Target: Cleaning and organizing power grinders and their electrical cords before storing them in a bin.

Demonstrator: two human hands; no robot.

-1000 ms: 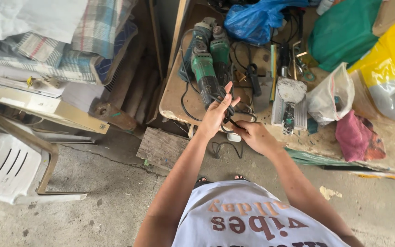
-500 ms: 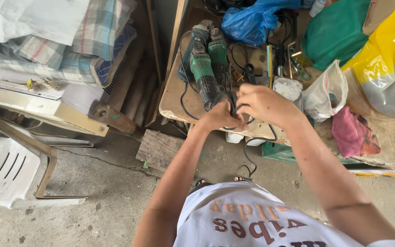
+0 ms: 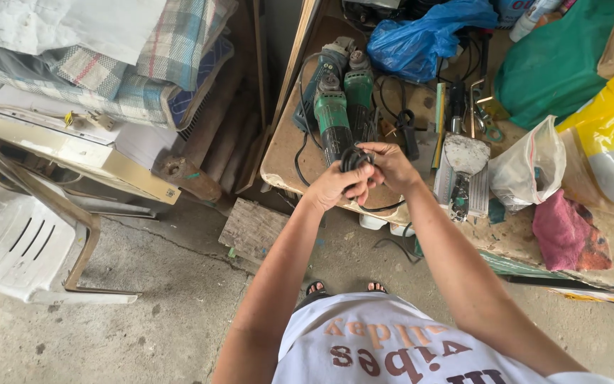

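My left hand (image 3: 335, 186) and my right hand (image 3: 387, 165) meet over the front edge of a low wooden board (image 3: 283, 158). Both grip a black power cord (image 3: 354, 158) gathered into a small coil between them. The cord belongs to a green angle grinder (image 3: 331, 122) lying on the board just beyond my hands. A loose length of the cord (image 3: 395, 245) hangs down below the board's edge toward the floor.
Two more green grinders (image 3: 349, 75) lie beside the first. A blue plastic bag (image 3: 421, 39), hand tools, a trowel (image 3: 462, 167), a white bag (image 3: 527, 167) and a pink rag (image 3: 566, 231) crowd the right. A white plastic chair (image 3: 15, 245) and folded plaid cloth (image 3: 158, 57) stand left.
My right hand rose from below the board's edge to meet the left, drawing the hanging cord up. The cord is now bunched in a tighter coil between both hands.
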